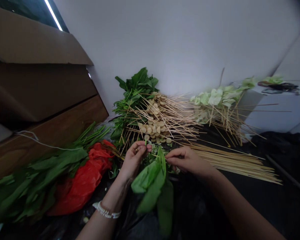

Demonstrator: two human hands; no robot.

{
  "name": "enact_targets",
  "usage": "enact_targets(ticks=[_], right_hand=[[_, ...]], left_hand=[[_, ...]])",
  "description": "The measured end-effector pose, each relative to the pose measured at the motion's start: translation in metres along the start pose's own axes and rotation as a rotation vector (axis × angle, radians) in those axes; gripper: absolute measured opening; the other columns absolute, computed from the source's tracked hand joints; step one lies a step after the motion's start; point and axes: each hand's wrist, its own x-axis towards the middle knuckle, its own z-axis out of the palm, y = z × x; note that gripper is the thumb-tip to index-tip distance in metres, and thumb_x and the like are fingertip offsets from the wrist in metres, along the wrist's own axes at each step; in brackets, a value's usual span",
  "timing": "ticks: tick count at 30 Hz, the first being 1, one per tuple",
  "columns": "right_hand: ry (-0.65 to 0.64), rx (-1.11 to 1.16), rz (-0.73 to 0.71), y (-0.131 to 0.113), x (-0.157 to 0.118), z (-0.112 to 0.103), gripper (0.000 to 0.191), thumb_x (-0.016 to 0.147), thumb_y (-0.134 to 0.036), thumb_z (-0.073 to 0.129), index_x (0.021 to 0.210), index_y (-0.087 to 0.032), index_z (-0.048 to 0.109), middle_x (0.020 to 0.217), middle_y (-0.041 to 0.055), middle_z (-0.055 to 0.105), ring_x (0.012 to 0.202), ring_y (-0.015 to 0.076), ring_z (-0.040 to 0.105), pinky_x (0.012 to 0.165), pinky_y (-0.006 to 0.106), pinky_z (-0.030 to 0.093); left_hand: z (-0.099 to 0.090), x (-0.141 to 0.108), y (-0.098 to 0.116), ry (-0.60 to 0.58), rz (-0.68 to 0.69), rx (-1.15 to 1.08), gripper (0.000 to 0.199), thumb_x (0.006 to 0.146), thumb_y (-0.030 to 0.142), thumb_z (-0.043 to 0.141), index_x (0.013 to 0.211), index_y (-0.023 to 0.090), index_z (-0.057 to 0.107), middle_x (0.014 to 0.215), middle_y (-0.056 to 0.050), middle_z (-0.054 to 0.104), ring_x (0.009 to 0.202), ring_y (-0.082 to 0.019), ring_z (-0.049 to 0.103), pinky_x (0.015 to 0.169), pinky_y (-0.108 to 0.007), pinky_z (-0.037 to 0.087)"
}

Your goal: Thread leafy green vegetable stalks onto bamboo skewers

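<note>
"Leaves (pixel 152 191), how do they look?"
"Broad, green, drooping at the near middle. My left grip (pixel 135 154) pinches a green stem (pixel 145 143); whether my right grip (pixel 187 160) pinches anything, I can't tell."

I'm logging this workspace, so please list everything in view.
Leafy bunch: one, green, between hands
Skewered slices: many, tan, centre
Leafy pile: one, green, beside slices
Skewered leaves: many, pale-green, right
Bare sticks: many, tan, right
Plastic bag: one, red, left
Loose greens: many, green, left
Box: one, brown, upper left
Wooden panel: one, brown, below box
Cord: one, white, left
Light strip: one, white, upper left
Plastic sheeting: uncounted, black, underneath
Wall: one, greyish, back
Unclear item: one, dark, back right
Beaded bracelet: one, white, left wrist
Left hand: one, bare, centre
Right hand: one, bare, centre
</note>
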Motion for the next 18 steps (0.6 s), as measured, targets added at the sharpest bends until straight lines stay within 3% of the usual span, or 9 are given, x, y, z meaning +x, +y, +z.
enact_targets(ticks=[6,18], right_hand=[[0.178,-0.065,-0.06,0.007,0.0099,0.0066,0.019,0.076,-0.033,0.067,0.081,-0.016,0.075,0.053,-0.0022,0.06,0.048,0.0098,0.049,0.049,0.022,0.038],[0.193,-0.141,-0.01,0.0082,0.0108,0.0084,0.026,0.077,-0.035,0.063,0.086,-0.014,0.074,0.057,-0.0004,0.061,0.053,0.012,0.054,0.054,0.024,0.041]], left_hand=[[0.0069,-0.0066,0.0034,-0.068,-0.084,-0.043,0.037,0.067,0.029,0.085,0.098,0.015,0.07,0.089,-0.005,0.077,0.08,-0.015,0.072,0.081,-0.026,0.053],[0.0053,-0.0048,-0.0023,0.015,-0.071,0.048,0.034,0.059,0.034,0.089,0.087,0.017,0.077,0.076,-0.002,0.076,0.07,-0.011,0.067,0.071,-0.021,0.05]])
